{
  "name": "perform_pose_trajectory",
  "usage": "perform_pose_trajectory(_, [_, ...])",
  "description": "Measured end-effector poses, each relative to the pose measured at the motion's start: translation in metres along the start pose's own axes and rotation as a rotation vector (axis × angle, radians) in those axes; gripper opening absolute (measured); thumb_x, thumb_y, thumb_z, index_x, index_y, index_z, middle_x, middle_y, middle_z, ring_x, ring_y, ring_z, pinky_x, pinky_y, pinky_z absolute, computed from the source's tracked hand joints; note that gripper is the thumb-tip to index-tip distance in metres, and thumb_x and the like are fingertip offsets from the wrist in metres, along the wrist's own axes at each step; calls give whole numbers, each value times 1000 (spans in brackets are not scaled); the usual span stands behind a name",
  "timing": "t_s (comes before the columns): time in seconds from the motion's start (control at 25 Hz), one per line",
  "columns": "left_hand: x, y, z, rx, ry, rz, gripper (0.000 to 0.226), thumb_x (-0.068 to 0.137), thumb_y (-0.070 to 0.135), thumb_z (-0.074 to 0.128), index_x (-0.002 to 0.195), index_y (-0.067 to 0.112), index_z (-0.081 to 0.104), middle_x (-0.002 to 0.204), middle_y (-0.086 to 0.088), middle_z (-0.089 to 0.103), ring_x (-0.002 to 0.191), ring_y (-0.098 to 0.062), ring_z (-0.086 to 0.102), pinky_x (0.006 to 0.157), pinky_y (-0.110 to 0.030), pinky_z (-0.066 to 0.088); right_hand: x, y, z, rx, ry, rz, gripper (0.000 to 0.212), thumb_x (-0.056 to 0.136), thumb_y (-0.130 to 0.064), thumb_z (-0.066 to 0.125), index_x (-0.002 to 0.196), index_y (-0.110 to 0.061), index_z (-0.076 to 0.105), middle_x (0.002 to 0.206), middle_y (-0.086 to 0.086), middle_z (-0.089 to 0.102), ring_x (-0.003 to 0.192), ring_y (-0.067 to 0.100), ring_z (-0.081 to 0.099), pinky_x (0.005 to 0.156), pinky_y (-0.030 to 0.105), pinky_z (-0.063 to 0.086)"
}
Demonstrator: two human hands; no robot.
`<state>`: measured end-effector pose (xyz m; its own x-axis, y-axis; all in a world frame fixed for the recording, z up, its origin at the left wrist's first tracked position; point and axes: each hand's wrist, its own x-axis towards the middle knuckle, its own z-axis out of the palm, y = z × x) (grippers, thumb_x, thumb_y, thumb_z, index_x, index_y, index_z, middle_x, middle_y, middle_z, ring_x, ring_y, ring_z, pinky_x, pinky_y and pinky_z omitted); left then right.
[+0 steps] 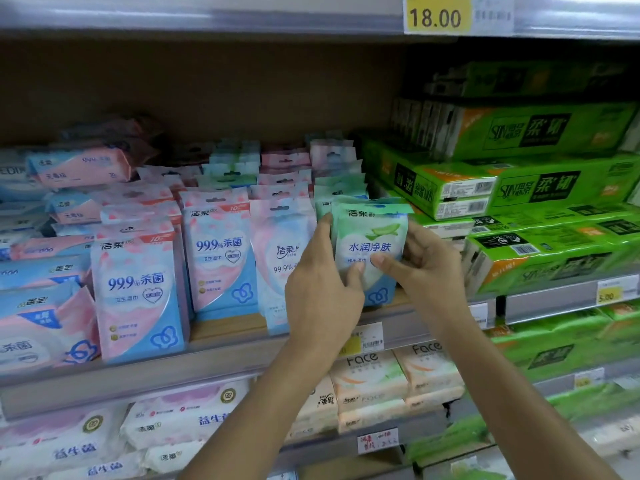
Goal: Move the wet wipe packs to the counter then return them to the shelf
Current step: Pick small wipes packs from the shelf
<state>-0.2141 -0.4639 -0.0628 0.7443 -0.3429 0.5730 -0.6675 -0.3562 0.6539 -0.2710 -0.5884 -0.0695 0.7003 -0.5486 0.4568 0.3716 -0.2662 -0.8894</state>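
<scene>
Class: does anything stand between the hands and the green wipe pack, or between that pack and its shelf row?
Nothing visible does. The left hand and right hand grip the pack, which is at the front of its row, between a pink pack and green tissue bundles.

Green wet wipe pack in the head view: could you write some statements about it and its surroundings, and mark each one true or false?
1. The left hand and the right hand both hold the green wet wipe pack. True.
2. The green wet wipe pack lies flat on a counter. False: it is held upright at the shelf front.
3. Green tissue packs are stacked to its right. True.
4. The price on the top rail is 25.00. False: the yellow price tag reads 18.00.
</scene>
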Motion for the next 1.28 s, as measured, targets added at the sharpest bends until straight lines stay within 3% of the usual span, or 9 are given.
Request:
perform_pose_trajectory(0.12, [-1, -5, -1, 110, 33, -2, 73, 81, 28, 70, 143, 23, 32, 136, 0, 55, 116, -22, 56, 84, -33, 47, -1, 4, 5, -72, -21, -37, 38, 81, 2, 68, 114, -15, 60, 104, -2, 72, 99, 10, 68, 82, 30, 57])
perform_pose_trajectory(0.2, [-3, -10, 3, 166, 125, 94, 72, 76, 26, 75, 139, 15, 41, 132, -5, 59, 115, -23, 57, 82, -33, 50, -4, 8, 5, -150, -8, -64, 36, 84, -5, 67, 118, -14, 59, 106, -3, 71, 99, 8, 67, 81, 31, 57])
perform_pose_trajectory(0.28, [-5, -20, 7, 211, 192, 175, 69, 72, 25, 77, 133, 11, 48, 130, -7, 59, 117, -20, 49, 89, -31, 46, -12, 14, 6, -264, 36, -84, 39, 85, -11, 68, 121, -17, 56, 105, -10, 70, 98, 2, 66, 78, 30, 58])
perform_pose_trajectory(0.4, [-8, -34, 5, 236, 156, 226, 56, 73, 31, 72, 124, 14, 56, 126, -3, 59, 113, -18, 42, 93, -27, 33, -27, 21, 9, -396, 76, -92, 46, 81, -14, 72, 121, -27, 54, 99, -24, 65, 92, -5, 63, 73, 26, 57])
perform_pose_trajectory(0.52, [-17, -45, 2, 315, 99, 313, 46, 75, 40, 63, 117, 21, 64, 128, 3, 59, 113, -19, 45, 90, -32, 34, -32, 22, 6, -425, 15, -92, 57, 78, -17, 75, 123, -40, 48, 100, -34, 63, 95, -6, 62, 74, 18, 55])
perform_pose_trajectory(0.8, [-10, -49, 4, 456, 121, 432, 39, 75, 37, 68, 111, 22, 70, 127, 5, 62, 104, -20, 44, 84, -34, 32, -20, 22, 11, -450, 42, -101, 57, 74, -14, 78, 118, -38, 49, 101, -31, 61, 96, -5, 62, 75, 15, 53])
perform_pose_trajectory(1.04, [-5, -47, 11, 563, 151, 421, 37, 73, 32, 68, 108, 19, 69, 122, 5, 64, 101, -21, 41, 79, -35, 30, -13, 27, 21, -544, 76, -73, 53, 77, -21, 76, 123, -24, 50, 100, -13, 64, 89, 10, 63, 70, 26, 55])
perform_pose_trajectory(1.28, [-19, -55, 2, 390, 146, 484, 29, 82, 30, 65, 108, 16, 69, 128, -2, 61, 110, -21, 49, 87, -36, 38, -24, 32, 15, -660, 93, -98, 57, 78, -26, 75, 129, -21, 47, 112, -3, 65, 99, 17, 63, 76, 36, 56])
